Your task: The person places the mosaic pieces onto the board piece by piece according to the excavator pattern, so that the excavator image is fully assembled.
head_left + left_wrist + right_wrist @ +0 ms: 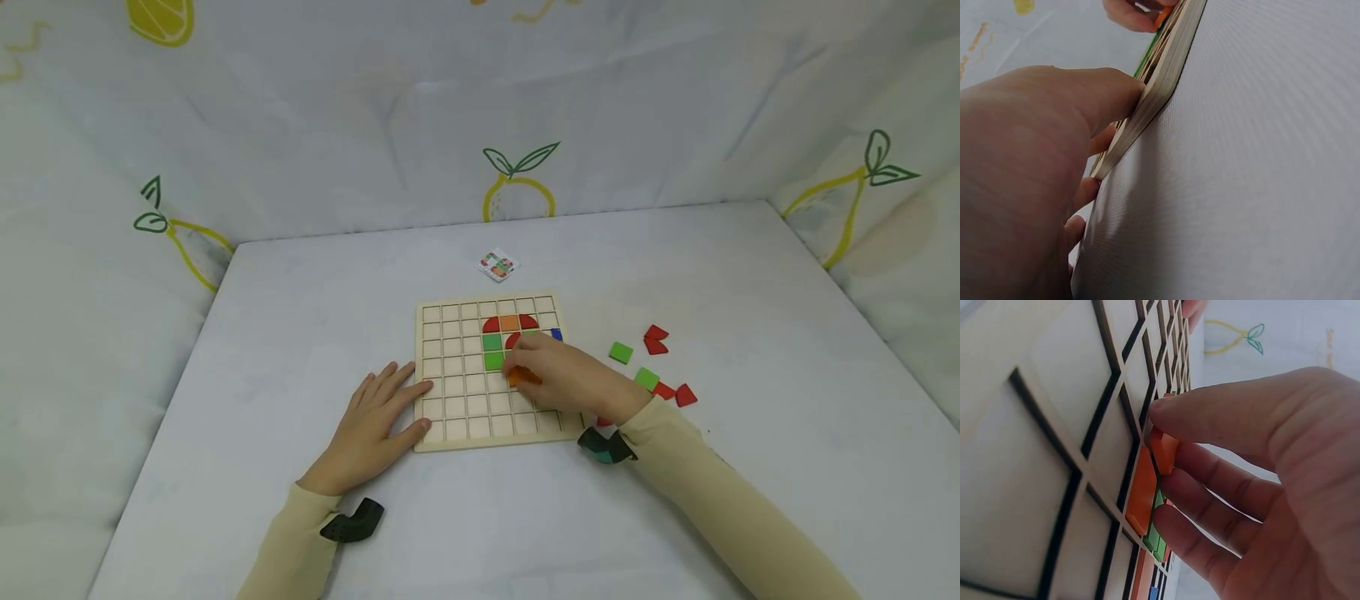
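Note:
A pale wooden grid board [450, 408] lies on the table, with red, orange, green and blue tiles in its upper right cells. My right hand [570, 375] is over the board's right half. In the right wrist view, its thumb and fingers pinch an orange tile [1164, 450], tilted at a cell. Right beside that, another orange tile [1141, 494] lies in the grid. Fingers spread, my left hand [371, 433] rests at the board's left edge; its thumb touches the board's side in the left wrist view. Some tiles are hidden beneath the right hand.
Right of the board lie loose pieces, among them a green square [620, 352], another green square [647, 379] and several red quarter-round tiles [686, 395]. A small printed pattern card [498, 265] lies behind the board. White cloth [315, 317] covers the table.

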### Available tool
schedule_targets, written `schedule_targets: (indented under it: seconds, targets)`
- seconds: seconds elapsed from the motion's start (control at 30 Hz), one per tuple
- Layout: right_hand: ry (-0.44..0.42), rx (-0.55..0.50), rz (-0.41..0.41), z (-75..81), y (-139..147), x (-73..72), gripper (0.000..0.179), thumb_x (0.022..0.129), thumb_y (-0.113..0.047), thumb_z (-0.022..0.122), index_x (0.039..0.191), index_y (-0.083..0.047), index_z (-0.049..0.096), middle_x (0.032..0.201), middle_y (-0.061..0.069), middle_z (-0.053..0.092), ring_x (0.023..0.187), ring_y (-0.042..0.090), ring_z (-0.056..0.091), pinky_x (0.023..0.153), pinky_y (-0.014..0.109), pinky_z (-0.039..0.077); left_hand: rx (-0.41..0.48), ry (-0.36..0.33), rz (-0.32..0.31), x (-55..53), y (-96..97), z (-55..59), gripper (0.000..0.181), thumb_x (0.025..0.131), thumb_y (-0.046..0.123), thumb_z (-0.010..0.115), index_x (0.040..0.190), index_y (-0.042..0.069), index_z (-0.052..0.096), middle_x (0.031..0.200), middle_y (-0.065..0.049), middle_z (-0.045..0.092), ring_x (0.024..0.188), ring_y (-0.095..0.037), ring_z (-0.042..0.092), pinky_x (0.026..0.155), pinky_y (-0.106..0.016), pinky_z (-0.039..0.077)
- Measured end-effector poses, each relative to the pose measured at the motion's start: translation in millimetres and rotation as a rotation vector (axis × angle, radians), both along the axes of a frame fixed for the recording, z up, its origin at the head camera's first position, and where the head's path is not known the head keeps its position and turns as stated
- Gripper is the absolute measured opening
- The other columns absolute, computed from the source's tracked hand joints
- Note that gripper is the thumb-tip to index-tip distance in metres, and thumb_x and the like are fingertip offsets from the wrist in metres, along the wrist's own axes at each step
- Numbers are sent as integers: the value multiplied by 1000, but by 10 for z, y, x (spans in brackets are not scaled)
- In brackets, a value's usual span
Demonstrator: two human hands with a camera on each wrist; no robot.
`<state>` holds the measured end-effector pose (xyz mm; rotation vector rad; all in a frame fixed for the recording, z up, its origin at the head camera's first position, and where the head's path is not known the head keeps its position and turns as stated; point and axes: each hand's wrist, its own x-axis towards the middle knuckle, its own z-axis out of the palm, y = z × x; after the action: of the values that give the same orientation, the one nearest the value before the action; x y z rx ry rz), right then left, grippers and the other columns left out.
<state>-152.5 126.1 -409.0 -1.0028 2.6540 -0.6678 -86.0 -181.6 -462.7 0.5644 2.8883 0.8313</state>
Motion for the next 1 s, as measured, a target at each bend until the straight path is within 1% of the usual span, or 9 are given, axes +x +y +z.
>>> schedule_targets:
  seconds: [0.33,0.5,0.63,0.7,0.8,0.93,1.0]
  targets:
    - [43,20,15,5,5,36,20,93,-13,71,113,-12,72,116,3,64,111,21,57,95,35,57,4,7,-3,8,2,3,54,98,37,64,148,24,52,167,-4,30,159,-31,15,129,-55,6]
    - [29,32,13,12,6,40,21,93,-13,71,114,-13,71,117,1,64,111,20,57,96,34,57,7,9,-3,11,-1,5,53,98,37,63,148,23,53,167,-4,31,159,-31,15,129,-55,6]
    - [-4,35,4,37,30,18,23,94,-14,70,117,-13,71,119,2,65,114,21,57,98,36,56,9,7,-4,12,1,9,53,98,37,64,148,23,53,167,-4,31,159,-31,15,129,-55,6]
    - [-26,32,-10,78,62,-5,24,94,-14,69,118,-12,70,120,2,66,116,21,58,101,39,55,8,7,-3,11,2,10,53,98,37,64,148,24,53,167,-4,31,159,-31,15,129,-55,6]
    - [-72,39,-62,173,152,-54,27,95,-14,67,122,-11,69,120,2,67,112,21,59,99,39,55,5,7,-3,10,5,12,53,98,37,64,148,24,53,167,-4,30,159,-31,15,129,-55,6]
    - [-100,96,-134,305,325,-131,29,97,-17,68,125,-10,69,119,5,67,105,23,58,95,41,56,2,7,-2,11,7,14,53,98,37,64,148,24,52,167,-4,30,159,-31,15,129,-55,7]
    - [-109,138,-180,354,416,-165,31,96,-19,69,126,-9,69,123,9,66,108,26,57,97,45,57,2,5,0,15,5,17,53,98,37,64,148,24,53,167,-4,30,159,-31,15,129,-55,6]
